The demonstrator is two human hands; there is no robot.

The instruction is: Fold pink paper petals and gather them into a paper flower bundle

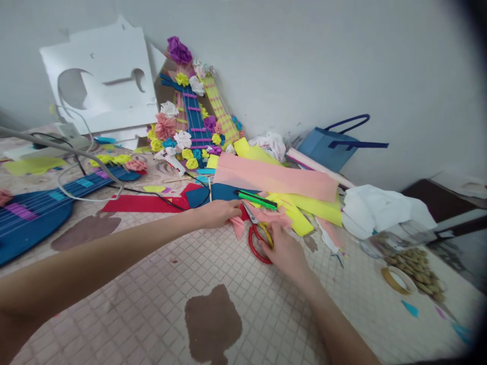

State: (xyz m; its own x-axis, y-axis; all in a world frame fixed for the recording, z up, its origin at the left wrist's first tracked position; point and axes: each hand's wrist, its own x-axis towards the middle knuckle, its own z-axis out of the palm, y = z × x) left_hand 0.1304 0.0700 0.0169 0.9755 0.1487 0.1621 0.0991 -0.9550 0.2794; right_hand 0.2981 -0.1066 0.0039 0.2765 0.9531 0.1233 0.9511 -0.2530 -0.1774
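Observation:
My left hand (219, 213) reaches in from the left with its fingers closed on a small folded piece of pink crepe paper (238, 228). Facing it, my right hand (284, 247) grips a pair of scissors (254, 242) by the red and yellow handles. The blades point up and left, close to my left fingertips. Just beyond lies a green box cutter (258, 199). More pink scraps (279, 219) spread behind the scissors, and a broad pink strip (274, 176) rests over yellow sheets (323, 208).
Paper guitars (196, 116) with crumpled paper flowers lean on the wall. A blue paper guitar (34, 218) lies left beneath a cable (57, 147). A glue gun (173, 160) stands at the back. At right are a blue bag (327, 148), a tape roll (397, 280) and peanuts (414, 271).

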